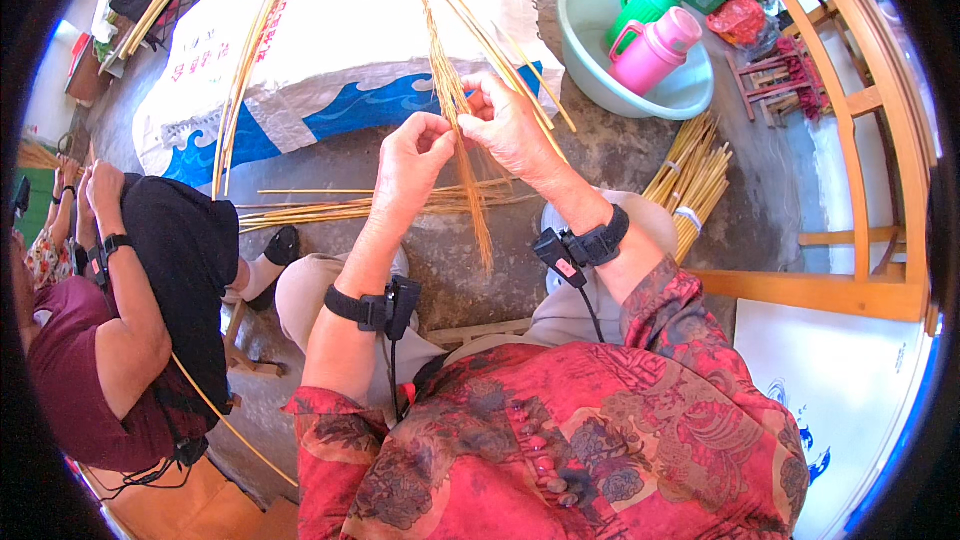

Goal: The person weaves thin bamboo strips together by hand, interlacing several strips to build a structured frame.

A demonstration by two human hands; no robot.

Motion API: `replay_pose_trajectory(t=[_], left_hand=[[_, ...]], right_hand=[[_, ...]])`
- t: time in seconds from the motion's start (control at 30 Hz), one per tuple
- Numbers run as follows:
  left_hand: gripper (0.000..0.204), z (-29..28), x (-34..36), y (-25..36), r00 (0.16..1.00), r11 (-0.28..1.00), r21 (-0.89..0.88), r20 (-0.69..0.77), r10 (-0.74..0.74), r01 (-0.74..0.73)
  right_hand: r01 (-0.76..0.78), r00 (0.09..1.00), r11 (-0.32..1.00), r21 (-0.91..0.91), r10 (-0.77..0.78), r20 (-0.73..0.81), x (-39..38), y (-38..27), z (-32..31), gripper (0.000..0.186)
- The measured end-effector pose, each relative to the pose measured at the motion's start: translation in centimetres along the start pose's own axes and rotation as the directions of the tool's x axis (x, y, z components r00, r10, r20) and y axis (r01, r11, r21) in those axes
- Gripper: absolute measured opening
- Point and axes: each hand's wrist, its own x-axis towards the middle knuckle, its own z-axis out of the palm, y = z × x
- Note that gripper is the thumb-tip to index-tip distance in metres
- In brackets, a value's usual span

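A thin bunch of broom straw (447, 65) runs from the white sacking down between my hands, and its feathery reddish tips hang below them. My right hand (510, 132) pinches the bunch between thumb and fingers. On its left side, my left hand (415, 152) is closed in a pinch, thumb and fingertips at the same straws; the exact strands in it are too fine to tell. More long straw stalks (243, 90) lie across the white woven sacking (370, 15) to the left, and others (350, 206) lie on the floor beyond my knees.
A pale blue basin (590, 50) holds a green flask (645, 5) and a pink flask (655, 52). Tied stalk bundles (695, 175) lie near my right knee. A wooden frame (850, 130) stands at right. At left sits a person in a maroon top (85, 370).
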Motion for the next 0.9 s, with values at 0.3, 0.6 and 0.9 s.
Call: replay_pose_trajectory(t=[0.3, 0.6, 0.9], left_hand=[[0.006, -0.37, 0.40, -0.72, 0.996, 0.995, -0.068, 0.058, -0.065, 0.069], [0.004, -0.69, 0.53, -0.97, 0.992, 0.996, -0.032, 0.097, -0.075, 0.078], [0.012, -0.57, 0.48, -0.94, 0.997, 0.987, 0.155, 0.064, -0.039, 0.029]], right_hand=[[0.002, 0.999, 1.000, -0.007, -0.002, 0.033, -0.45, -0.05, 0.30, 0.031], [-0.023, 0.999, 0.993, -0.113, 0.028, 0.046, -0.70, -0.47, 0.22, 0.026], [0.004, 0.996, 0.994, -0.108, 0.006, 0.089, -0.35, 0.23, -0.08, 0.023]])
